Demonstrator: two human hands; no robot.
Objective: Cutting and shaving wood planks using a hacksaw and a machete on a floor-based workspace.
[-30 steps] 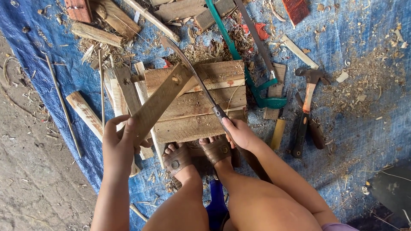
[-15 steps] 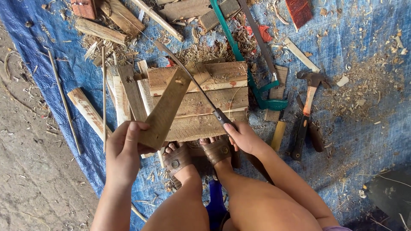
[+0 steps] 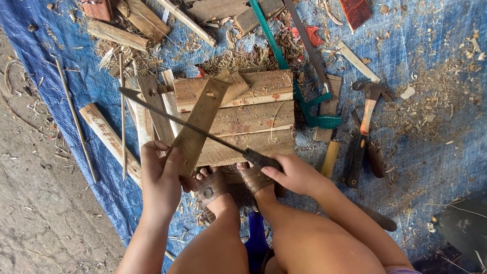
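Head view, item 1: wooden slat (image 3: 199, 124), flat, brownish, w/ small holes; we are holding it tilted, lower end in our left hand (image 3: 161, 180), upper end leaning over the stacked planks (image 3: 253, 119). Left hand is closing round the slat's lower end, fingers wrapped, thumb on the face. Item 2: long thin blade (image 3: 182, 124) w/ dark handle; we are gripping the handle in our right hand (image 3: 294, 175), fist closed, blade running up-left across the slat & touching it approx. mid-length. Both hands are sitting just in front of our sandalled feet (image 3: 231, 185), which are pressing on the planks' near edge. Nearby, on blue tarp (image 3: 441, 152): green-framed saw (image 3: 304, 101), hammer (image 3: 366, 116) to the right, shavings all round.
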